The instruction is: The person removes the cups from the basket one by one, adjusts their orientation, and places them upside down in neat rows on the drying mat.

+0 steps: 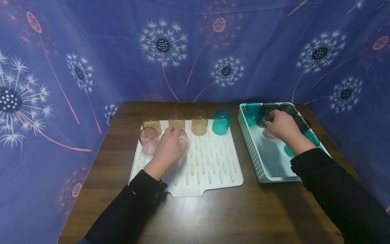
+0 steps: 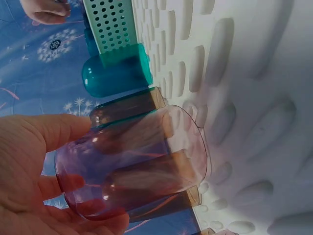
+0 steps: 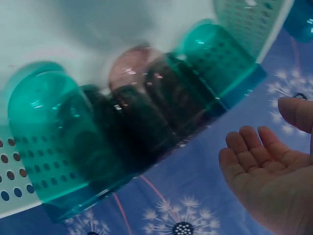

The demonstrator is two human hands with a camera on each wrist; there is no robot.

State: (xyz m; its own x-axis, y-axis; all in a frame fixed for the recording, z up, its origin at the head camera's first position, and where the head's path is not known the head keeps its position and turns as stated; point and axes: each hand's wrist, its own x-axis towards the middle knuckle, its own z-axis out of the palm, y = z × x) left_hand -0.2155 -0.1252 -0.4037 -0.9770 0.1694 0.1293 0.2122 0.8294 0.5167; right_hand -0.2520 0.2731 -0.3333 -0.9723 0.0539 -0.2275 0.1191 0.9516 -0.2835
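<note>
My left hand grips a clear pink glass by its base end, thumb on one side and fingers on the other. The glass is upside down, its rim right at the white ridged mat. Beside it on the mat stands another upturned pink glass. My right hand is over the white basket; the right wrist view shows its fingers apart with nothing between them. Near it in the basket are a pink glass, dark grey glasses and teal glasses.
Along the mat's back edge stand three amber glasses and a teal glass, all upside down. The perforated basket sits right of the mat on a brown wooden table. A blue dandelion-print cloth hangs behind the table.
</note>
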